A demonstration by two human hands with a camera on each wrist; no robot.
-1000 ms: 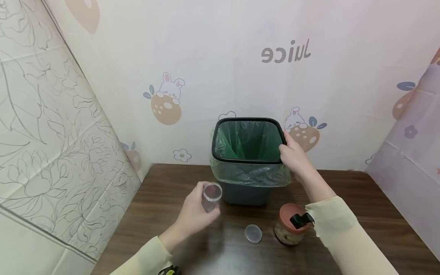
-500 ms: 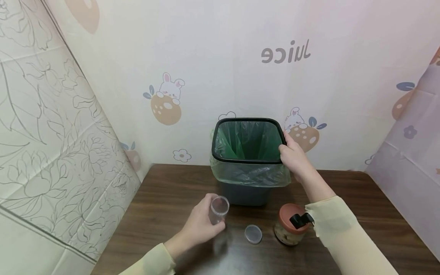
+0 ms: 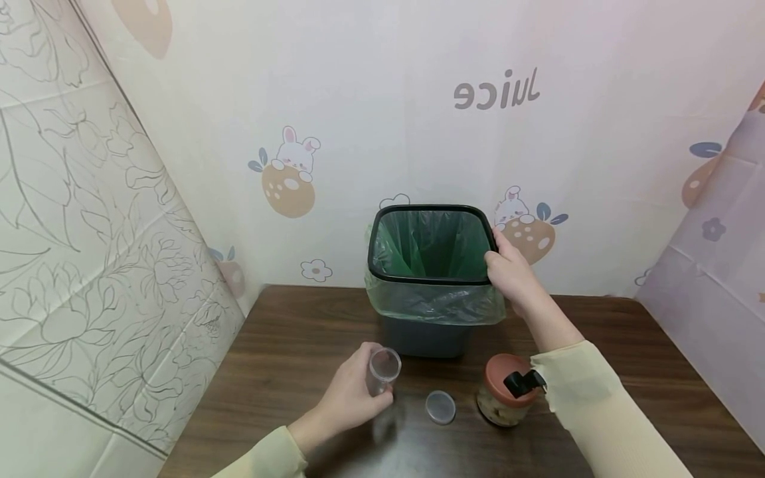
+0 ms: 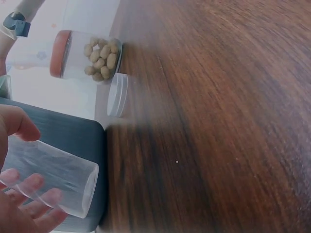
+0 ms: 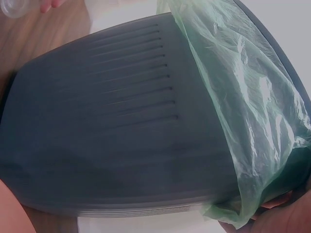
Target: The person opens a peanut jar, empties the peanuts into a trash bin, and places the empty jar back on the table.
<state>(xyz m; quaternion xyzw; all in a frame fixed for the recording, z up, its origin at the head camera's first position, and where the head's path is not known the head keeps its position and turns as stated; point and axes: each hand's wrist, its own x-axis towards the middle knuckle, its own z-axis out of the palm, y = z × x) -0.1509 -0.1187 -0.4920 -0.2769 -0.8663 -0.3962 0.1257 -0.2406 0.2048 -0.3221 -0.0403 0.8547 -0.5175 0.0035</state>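
Observation:
My left hand (image 3: pixel 352 395) grips a clear plastic jar (image 4: pixel 58 177) around its side, mouth facing up. No contents show through its walls. The left wrist view puts the jar's base just over the wooden table, with the dark trash bin (image 3: pixel 426 337) behind it. My right hand (image 3: pixel 515 273) holds the bin by the right side of its black rim (image 3: pixel 430 282), and in the right wrist view some fingers are partly hidden by the green bin liner (image 5: pixel 248 116). A round clear lid (image 3: pixel 440 407) lies flat on the table, right of my left hand.
Below my right forearm stands a glass jar (image 4: pixel 82 56) with a reddish lid (image 3: pixel 501 378), holding several tan nut-like pieces (image 4: pixel 101 58). Printed curtains (image 3: pixel 358 133) hang behind the wooden table (image 3: pixel 287 338) and along its sides.
My left hand has brought the clear jar a little right and nearer to me, lower over the table. The right hand stays on the bin's rim.

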